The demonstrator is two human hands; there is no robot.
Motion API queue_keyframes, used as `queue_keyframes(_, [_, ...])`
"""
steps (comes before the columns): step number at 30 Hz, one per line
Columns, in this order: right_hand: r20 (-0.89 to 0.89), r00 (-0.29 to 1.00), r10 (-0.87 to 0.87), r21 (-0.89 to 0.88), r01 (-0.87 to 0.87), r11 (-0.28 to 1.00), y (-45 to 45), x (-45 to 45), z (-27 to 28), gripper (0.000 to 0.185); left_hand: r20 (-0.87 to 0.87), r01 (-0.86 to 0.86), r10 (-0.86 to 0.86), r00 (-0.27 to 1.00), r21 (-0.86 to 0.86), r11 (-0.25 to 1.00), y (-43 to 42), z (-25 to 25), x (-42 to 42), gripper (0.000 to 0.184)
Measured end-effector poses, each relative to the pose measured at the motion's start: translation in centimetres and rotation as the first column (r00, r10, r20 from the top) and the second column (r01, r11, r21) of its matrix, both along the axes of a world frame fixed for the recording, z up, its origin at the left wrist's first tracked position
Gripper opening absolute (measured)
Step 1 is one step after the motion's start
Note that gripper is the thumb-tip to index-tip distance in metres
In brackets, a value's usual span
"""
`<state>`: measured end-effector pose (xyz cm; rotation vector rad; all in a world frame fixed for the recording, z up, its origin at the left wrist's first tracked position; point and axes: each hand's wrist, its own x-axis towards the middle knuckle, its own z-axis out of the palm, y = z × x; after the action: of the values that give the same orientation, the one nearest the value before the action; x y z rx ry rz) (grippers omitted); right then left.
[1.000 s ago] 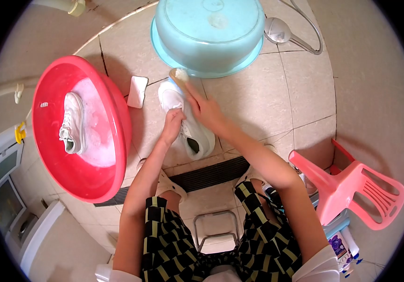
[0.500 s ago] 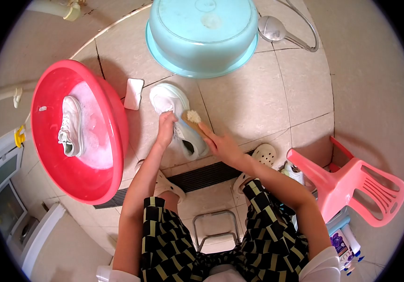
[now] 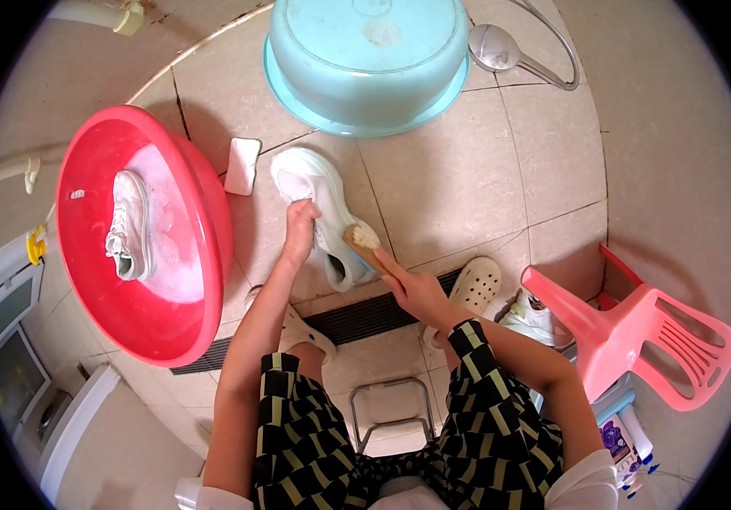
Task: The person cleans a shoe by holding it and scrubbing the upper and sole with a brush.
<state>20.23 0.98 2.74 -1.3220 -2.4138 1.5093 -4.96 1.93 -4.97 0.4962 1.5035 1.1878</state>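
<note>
A white shoe (image 3: 330, 208) lies on the tiled floor in front of me, its toe pointing away. My left hand (image 3: 301, 231) is closed on the laces or tongue at the shoe's left side. In my right hand (image 3: 416, 293) is a wooden-handled scrub brush (image 3: 360, 241) with pale bristles. The brush head rests against the right side of the shoe near the heel; the bristles show on its upper face. Another white shoe (image 3: 130, 223) sits in the red basin (image 3: 212, 280) at the left, beside suds.
An upturned light blue basin (image 3: 365, 85) stands at the far side, with a shower head (image 3: 494, 48) to its right. A white bar-like block (image 3: 242, 166) lies by the red basin. A pink plastic chair (image 3: 620, 331) lies tipped at the right, near another shoe (image 3: 528, 320). A dark drain grate (image 3: 361, 320) crosses the floor.
My right hand and the brush have moved down and slightly right along the shoe, from its middle toward the heel. My left hand keeps its hold in about the same spot.
</note>
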Motion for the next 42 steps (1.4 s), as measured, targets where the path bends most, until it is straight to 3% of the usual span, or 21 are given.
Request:
queue_keyframes(3, [0.047,0.999,-0.027,0.013,0.027,1.000,0.3,-1.9,-1.5,0.055,0.000,0.015,-0.015,1.000,0.006,1.000,0.2,-0.1,-0.2,0.018])
queue_keyframes(5, [-0.051,0.994,-0.097,0.094,0.102,0.990,0.4,-2.8,-2.5,0.055,-0.026,0.020,-0.020,0.999,0.035,0.999,0.2,-0.1,0.0,0.018])
queue_keyframes(18, [-0.088,0.989,-0.116,0.126,0.126,0.984,5.5,-8.3,-3.7,0.053,0.030,0.085,-0.086,0.996,0.015,0.996,0.8,0.7,-0.3,0.014])
queue_keyframes(23, [-0.060,0.997,-0.042,0.215,0.054,0.975,7.2,-9.4,-4.3,0.054,0.037,0.077,-0.076,0.996,-0.022,0.997,1.3,1.7,0.0,0.016])
queue_keyframes(26, [-0.032,0.999,-0.027,0.193,0.033,0.981,8.6,-10.8,-3.3,0.054,-0.038,0.098,-0.097,0.995,0.019,0.995,0.7,-0.9,-0.6,0.016])
queue_keyframes(30, [-0.070,0.997,0.015,0.159,-0.004,0.987,10.8,-13.3,-2.0,0.054,-0.063,0.101,-0.101,0.993,0.004,0.995,0.7,0.0,-0.4,0.018])
queue_keyframes(32, [-0.075,0.996,0.047,0.258,-0.026,0.966,11.2,-13.9,-2.6,0.053,-0.038,0.061,-0.062,0.997,-0.019,0.998,0.8,0.0,-0.5,0.018])
queue_keyframes(36, [-0.195,0.980,-0.033,0.221,0.077,0.972,10.0,-13.1,-3.8,0.051,-0.042,0.053,-0.051,0.998,0.040,0.998,0.5,-1.5,-0.6,0.018])
queue_keyframes(42, [-0.075,0.996,-0.039,0.127,0.049,0.991,7.4,-8.7,-2.9,0.051,0.073,-0.013,0.010,0.997,0.039,0.999,0.5,-1.8,-0.2,0.019])
